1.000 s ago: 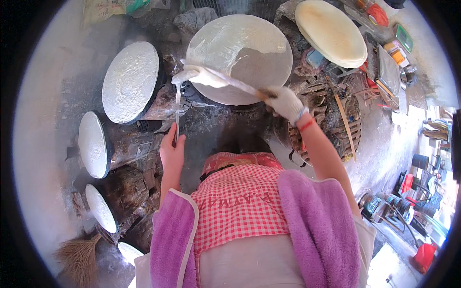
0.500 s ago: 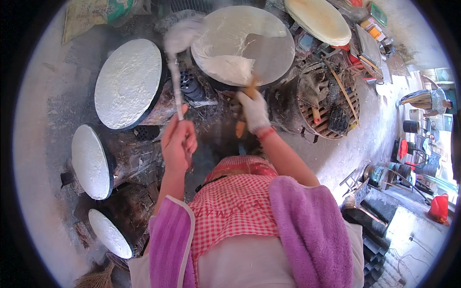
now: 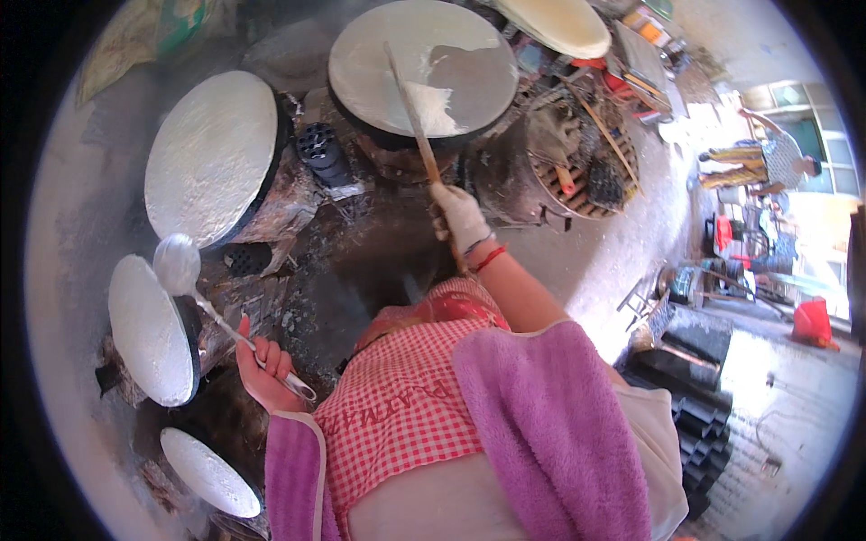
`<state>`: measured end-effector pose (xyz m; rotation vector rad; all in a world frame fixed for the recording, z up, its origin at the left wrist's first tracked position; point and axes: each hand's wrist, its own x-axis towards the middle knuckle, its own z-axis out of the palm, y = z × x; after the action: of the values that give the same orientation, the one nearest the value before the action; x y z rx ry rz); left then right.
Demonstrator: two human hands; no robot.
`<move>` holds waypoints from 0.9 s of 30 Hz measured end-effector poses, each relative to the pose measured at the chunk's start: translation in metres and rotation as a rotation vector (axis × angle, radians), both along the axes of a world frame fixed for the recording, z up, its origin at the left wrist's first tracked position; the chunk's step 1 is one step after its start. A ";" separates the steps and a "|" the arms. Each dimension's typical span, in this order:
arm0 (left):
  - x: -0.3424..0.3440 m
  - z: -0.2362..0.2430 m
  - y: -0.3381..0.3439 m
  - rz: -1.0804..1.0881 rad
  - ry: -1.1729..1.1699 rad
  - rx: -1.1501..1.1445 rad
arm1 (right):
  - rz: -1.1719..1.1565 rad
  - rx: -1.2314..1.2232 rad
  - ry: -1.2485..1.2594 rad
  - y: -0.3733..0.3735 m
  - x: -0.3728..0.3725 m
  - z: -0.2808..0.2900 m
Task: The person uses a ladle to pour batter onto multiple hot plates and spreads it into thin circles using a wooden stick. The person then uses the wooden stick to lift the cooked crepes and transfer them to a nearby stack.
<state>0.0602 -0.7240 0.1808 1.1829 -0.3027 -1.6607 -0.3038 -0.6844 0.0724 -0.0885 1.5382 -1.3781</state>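
My bare left hand is closed around the handle of a batter-smeared ladle. The ladle's bowl is at the upper edge of a batter-covered left griddle. In a white glove, my right hand grips a long wooden spreader, whose blade reaches over the large far griddle. Pale batter coats much of that griddle, leaving a bare grey patch at right. A thicker, ragged fold of batter lies just right of the blade.
Two more round griddles bear white batter, one at upper left and a smaller one at lower left. Pale flatbreads lie at the top. A slatted drum top holds a cloth and a stick. Another person stands far right.
My left hand has swung the ladle from beside the far griddle down and left. The spreader now extends farther across the far griddle. The whole view has shifted.
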 end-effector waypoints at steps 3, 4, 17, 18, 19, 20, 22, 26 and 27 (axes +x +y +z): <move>0.015 0.001 0.004 -0.032 0.047 -0.039 | 0.042 0.080 0.037 0.015 -0.062 0.017; 0.015 -0.003 0.001 -0.048 0.073 -0.050 | 0.043 0.116 0.014 0.017 -0.088 0.014; -0.033 -0.008 0.003 -0.122 0.107 -0.121 | 0.286 0.384 0.964 0.076 -0.119 -0.012; -0.043 -0.007 0.005 -0.119 0.097 -0.109 | 0.291 0.371 0.953 0.080 -0.147 -0.011; -0.056 -0.005 0.007 -0.113 0.086 -0.098 | 0.297 0.356 0.942 0.077 -0.177 -0.012; -0.071 -0.004 0.006 -0.106 0.081 -0.098 | 0.324 0.347 0.981 0.064 -0.203 -0.012; -0.098 -0.004 0.007 -0.117 0.116 -0.111 | 0.360 0.305 0.983 0.038 -0.242 -0.002; -0.153 0.008 0.018 -0.034 0.128 -0.108 | 0.620 0.257 1.158 0.018 -0.239 0.028; -0.165 0.012 0.022 -0.026 0.116 -0.107 | 0.754 0.325 1.178 0.025 -0.240 0.029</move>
<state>-0.1047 -0.7018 0.1932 1.0028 -0.3310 -1.7074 -0.5434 -0.6599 0.1011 -1.3151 2.2675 -0.3818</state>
